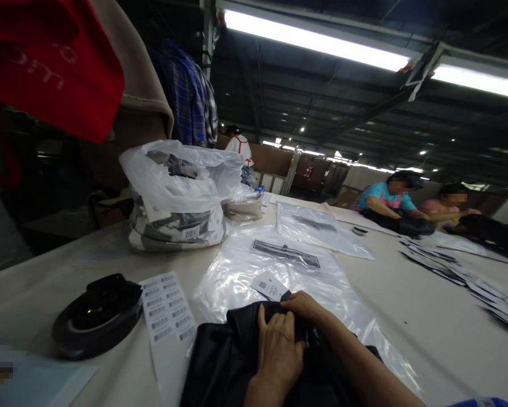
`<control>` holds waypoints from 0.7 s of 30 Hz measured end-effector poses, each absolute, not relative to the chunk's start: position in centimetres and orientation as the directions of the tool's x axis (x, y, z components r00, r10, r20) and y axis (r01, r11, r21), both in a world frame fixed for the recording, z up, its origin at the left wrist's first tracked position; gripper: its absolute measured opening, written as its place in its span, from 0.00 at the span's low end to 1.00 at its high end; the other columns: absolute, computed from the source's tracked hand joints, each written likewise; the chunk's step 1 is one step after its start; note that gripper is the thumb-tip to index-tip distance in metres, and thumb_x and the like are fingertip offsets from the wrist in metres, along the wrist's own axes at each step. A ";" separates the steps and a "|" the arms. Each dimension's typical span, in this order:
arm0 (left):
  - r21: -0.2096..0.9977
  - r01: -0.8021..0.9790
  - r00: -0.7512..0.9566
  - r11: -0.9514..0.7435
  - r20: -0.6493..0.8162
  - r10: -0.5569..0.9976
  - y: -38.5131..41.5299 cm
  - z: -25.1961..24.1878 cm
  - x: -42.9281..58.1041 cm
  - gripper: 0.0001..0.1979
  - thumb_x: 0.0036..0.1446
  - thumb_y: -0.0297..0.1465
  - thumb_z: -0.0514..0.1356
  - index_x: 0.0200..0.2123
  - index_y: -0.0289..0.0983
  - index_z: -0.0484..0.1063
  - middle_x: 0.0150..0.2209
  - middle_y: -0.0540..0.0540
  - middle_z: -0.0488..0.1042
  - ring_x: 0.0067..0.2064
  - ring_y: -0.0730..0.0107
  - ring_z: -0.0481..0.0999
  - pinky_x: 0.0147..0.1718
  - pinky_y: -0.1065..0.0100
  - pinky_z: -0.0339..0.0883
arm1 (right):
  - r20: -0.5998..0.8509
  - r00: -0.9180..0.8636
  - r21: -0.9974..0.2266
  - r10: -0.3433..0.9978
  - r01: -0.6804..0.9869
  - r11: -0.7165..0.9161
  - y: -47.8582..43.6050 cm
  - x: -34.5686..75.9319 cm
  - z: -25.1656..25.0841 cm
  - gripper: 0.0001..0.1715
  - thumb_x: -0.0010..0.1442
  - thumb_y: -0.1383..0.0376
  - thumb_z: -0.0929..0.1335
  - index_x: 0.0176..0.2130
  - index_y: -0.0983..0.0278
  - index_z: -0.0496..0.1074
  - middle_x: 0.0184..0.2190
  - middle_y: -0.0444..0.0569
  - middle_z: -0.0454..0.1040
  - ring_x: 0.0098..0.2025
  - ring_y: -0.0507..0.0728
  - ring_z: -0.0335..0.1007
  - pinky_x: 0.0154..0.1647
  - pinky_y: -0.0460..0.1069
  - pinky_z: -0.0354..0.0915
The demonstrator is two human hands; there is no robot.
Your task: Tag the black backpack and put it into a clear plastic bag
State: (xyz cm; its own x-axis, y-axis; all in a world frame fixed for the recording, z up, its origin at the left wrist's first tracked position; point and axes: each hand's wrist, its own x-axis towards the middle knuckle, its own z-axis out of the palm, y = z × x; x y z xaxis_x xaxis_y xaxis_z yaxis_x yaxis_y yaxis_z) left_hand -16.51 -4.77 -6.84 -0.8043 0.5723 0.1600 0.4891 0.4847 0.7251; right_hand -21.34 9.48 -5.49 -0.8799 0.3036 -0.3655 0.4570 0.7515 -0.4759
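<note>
A black, leather-like garment (pixel 220 356) lies bunched at the near edge of the table, on clear plastic bags. My left hand (pixel 279 350) rests on it, fingers bent over a fold near its upper edge. Just beyond, my right hand (pixel 302 305) grips that upper edge with thumb and fingers closed. A white hang tag (pixel 270 285) with print lies against the plastic beside my right fingertips. Under and beyond the garment spreads a plastic bag (pixel 237 265) with a black printed box. The fingertips of both hands are partly hidden in the dark folds.
Left of the garment lie a barcode label sheet (pixel 167 311) and a roll of dark tape (pixel 97 316). A filled white plastic bag (pixel 177 198) and a beige pouch (pixel 244 208) stand behind. Flat packets (pixel 461 271) line the right side; two co-workers (pixel 385 198) handle dark garments there.
</note>
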 end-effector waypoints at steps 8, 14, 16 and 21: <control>0.772 0.467 -0.831 0.432 0.216 0.512 -4.6 -6.6 -16.1 0.23 0.49 0.26 0.56 0.50 0.27 0.69 0.42 0.35 0.72 0.49 0.51 0.68 0.61 0.45 0.32 | -0.237 -0.925 -0.918 0.296 0.313 0.243 10.1 -22.1 -4.7 0.15 0.61 0.57 0.65 0.34 0.67 0.69 0.29 0.44 0.71 0.30 0.50 0.69 0.34 0.48 0.67; 0.957 0.289 -0.932 0.006 0.280 0.230 -4.2 -6.7 -17.4 0.18 0.50 0.37 0.56 0.40 0.32 0.74 0.42 0.34 0.73 0.48 0.47 0.68 0.52 0.49 0.56 | -0.095 -0.942 -0.993 0.322 0.111 0.030 8.6 -20.9 -1.7 0.30 0.40 0.44 0.73 0.28 0.67 0.69 0.20 0.43 0.67 0.23 0.49 0.63 0.28 0.46 0.61; 0.971 0.173 -0.956 -0.167 0.206 0.209 -4.3 -6.4 -17.9 0.19 0.49 0.43 0.57 0.35 0.33 0.74 0.38 0.36 0.74 0.43 0.49 0.71 0.47 0.53 0.61 | -0.058 -0.947 -0.997 0.316 0.073 0.034 7.5 -19.5 -0.7 0.33 0.38 0.40 0.72 0.26 0.67 0.69 0.17 0.41 0.63 0.21 0.48 0.57 0.25 0.45 0.56; 0.815 -0.171 -0.927 -0.554 0.058 0.370 -4.8 -5.4 -17.8 0.24 0.49 0.50 0.61 0.35 0.32 0.73 0.31 0.43 0.74 0.34 0.64 0.71 0.35 0.66 0.65 | 0.012 -0.968 -0.992 0.251 0.020 0.125 4.9 -15.1 0.9 0.32 0.43 0.39 0.70 0.21 0.66 0.67 0.15 0.40 0.60 0.22 0.49 0.55 0.25 0.46 0.53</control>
State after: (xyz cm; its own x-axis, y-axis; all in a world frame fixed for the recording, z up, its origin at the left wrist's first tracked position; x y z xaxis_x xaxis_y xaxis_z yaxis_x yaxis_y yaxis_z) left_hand -17.76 -4.81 -5.39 -0.9271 0.3703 0.0575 -0.1705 -0.5536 0.8152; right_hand -15.08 4.91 0.91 -0.9678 0.2515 0.0118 0.0204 0.1250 -0.9919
